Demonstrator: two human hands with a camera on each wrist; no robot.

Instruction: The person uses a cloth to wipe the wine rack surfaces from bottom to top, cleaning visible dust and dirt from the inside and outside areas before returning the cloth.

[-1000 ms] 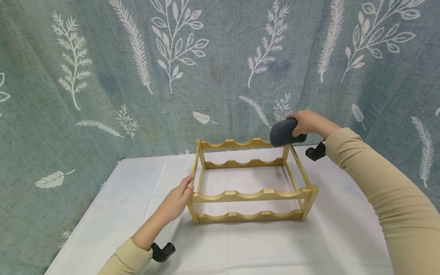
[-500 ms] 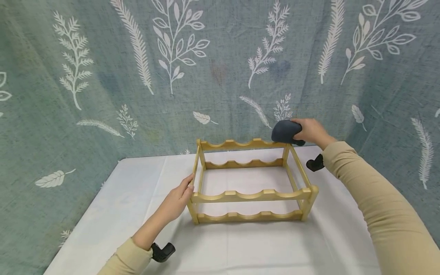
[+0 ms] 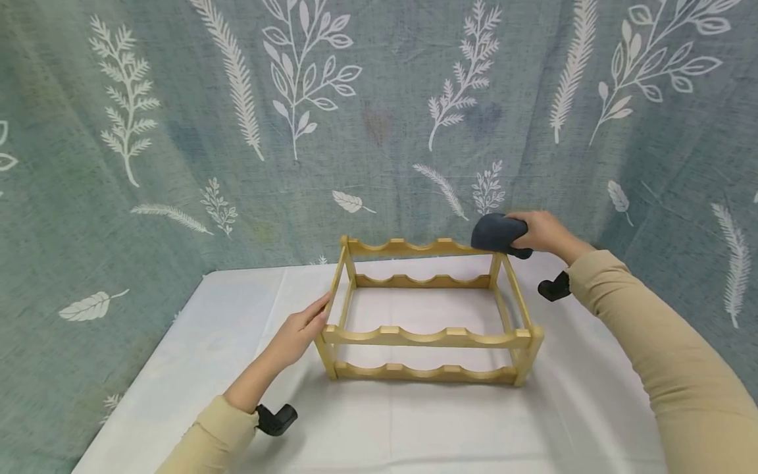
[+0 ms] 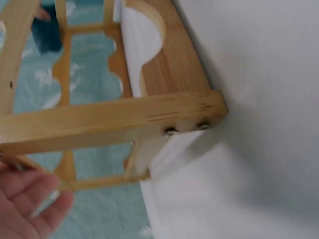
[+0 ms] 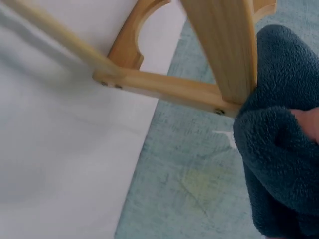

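Note:
A pale wooden wine rack (image 3: pixel 456 337) with scalloped rails and two levels stands on the white-covered table. My left hand (image 3: pixel 295 336) grips the top of its left side, thumb toward me. In the left wrist view, the curled fingers (image 4: pixel 37 196) lie at a rail of the rack (image 4: pixel 114 117), whose end shows screw heads. At the far right corner, my right hand (image 3: pixel 541 232) holds a dark blue fuzzy cloth (image 3: pixel 497 234) over the back top rail. Seen from the right wrist, the folded cloth (image 5: pixel 279 159) presses against the corner post; most of that hand is out of frame.
A white cloth (image 3: pixel 355 428) covers the table. Right behind the rack, a blue-green curtain (image 3: pixel 379 131) with white leaf prints hangs along the table's back edge. Black wrist-worn devices (image 3: pixel 276 420) sit below both sleeves.
The right hand and cloth have lowered onto the back right corner and shifted slightly right. The rack's front has swung a little left, with the left hand moving along with it.

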